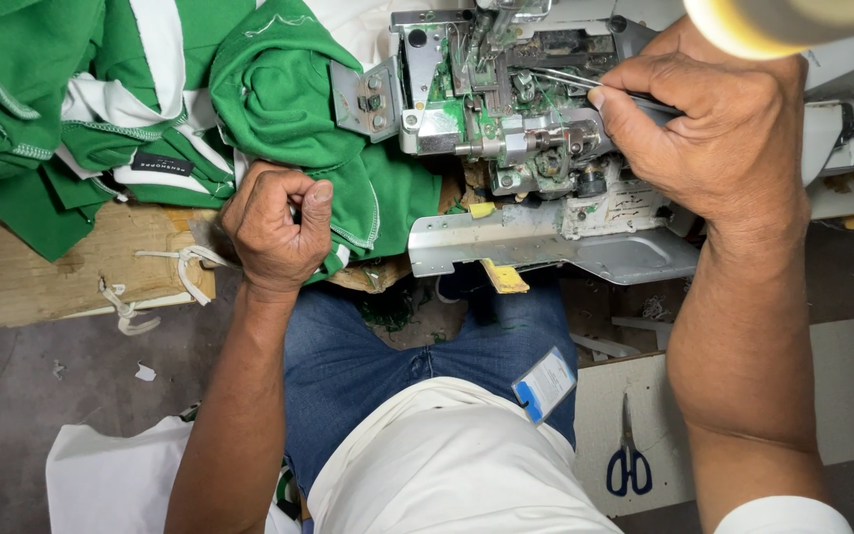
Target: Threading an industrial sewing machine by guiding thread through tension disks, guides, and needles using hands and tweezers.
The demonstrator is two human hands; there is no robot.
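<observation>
The right hand (689,138) pinches thin metal tweezers (560,77) inside the lint-flecked, opened-up sewing machine (506,129), while at nine o'clock the left hand (274,222), fisted, rests on green cloth (289,99).

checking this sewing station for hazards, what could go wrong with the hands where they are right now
The right hand holds thin tweezers inside the opened overlock machine; if it ran, fingers or tool could be caught near the needles. The left hand is fisted on the green fabric beside the mechanism, so cloth could be drawn in and snag.
</observation>
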